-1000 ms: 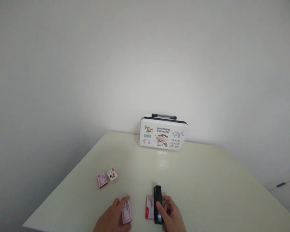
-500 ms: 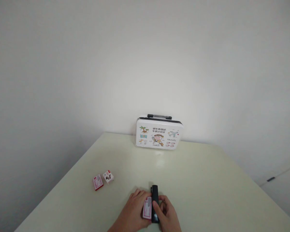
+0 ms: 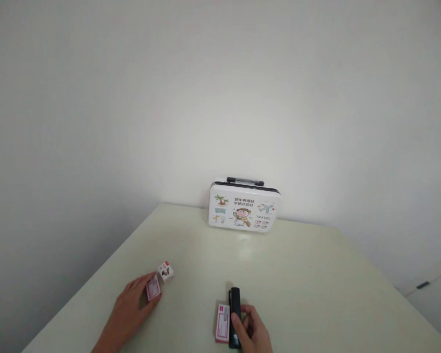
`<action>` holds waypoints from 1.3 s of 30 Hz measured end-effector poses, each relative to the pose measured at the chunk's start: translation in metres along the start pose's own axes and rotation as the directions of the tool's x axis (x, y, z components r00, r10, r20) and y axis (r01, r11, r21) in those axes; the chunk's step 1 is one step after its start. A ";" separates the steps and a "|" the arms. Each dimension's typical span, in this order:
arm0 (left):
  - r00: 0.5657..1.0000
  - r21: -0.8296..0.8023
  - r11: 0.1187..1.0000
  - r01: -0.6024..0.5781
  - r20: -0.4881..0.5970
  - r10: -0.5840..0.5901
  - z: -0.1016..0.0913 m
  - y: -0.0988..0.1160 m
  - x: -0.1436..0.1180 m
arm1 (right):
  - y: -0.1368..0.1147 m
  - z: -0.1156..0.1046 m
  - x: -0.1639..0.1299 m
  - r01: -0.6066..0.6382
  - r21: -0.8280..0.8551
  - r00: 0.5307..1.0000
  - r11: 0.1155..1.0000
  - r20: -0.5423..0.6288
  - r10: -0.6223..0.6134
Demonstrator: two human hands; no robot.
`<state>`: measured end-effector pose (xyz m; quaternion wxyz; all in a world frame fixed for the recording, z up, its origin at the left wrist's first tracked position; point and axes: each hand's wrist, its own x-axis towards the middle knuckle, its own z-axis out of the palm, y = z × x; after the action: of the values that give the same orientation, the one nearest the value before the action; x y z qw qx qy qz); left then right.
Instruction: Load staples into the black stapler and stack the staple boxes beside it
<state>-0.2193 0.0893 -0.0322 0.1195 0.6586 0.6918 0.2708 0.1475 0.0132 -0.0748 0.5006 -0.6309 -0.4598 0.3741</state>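
My right hand (image 3: 252,331) grips a black stapler (image 3: 235,308) lying lengthwise near the table's front edge. A pink and white staple box (image 3: 222,323) lies flat against the stapler's left side. Further left, my left hand (image 3: 130,309) rests on the table with its fingers on another pink staple box (image 3: 153,289). A small white box (image 3: 165,270) with a dark print sits just beyond that one, touching or nearly touching it.
A white toy suitcase (image 3: 243,211) with cartoon prints and a black handle stands upright against the wall at the back of the pale table (image 3: 297,274). The table's left edge runs diagonally close to my left hand. A white cabinet (image 3: 426,294) stands at right.
My left hand left the staple box beside the stapler and moved left onto the other pink box. My right hand stayed on the stapler.
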 end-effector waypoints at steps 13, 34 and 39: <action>0.761 -0.442 0.841 -0.310 0.414 0.499 0.037 0.160 -0.049 | -0.011 0.003 -0.007 0.007 -0.064 0.999 0.998 -0.049 -0.010; 0.969 -0.033 0.969 0.244 0.032 -0.243 0.020 0.060 0.020 | 0.016 -0.038 -0.017 -0.104 -0.291 0.941 0.951 0.281 0.189; 0.979 -0.038 0.999 0.002 0.202 0.006 0.047 0.100 0.024 | -0.017 -0.035 -0.010 -0.013 -0.536 0.917 0.844 0.331 0.224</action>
<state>-0.1129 0.1220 -0.0135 0.2015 0.6810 0.6702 0.2157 0.1737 -0.0050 -0.0505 0.1865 -0.6857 -0.5917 0.3807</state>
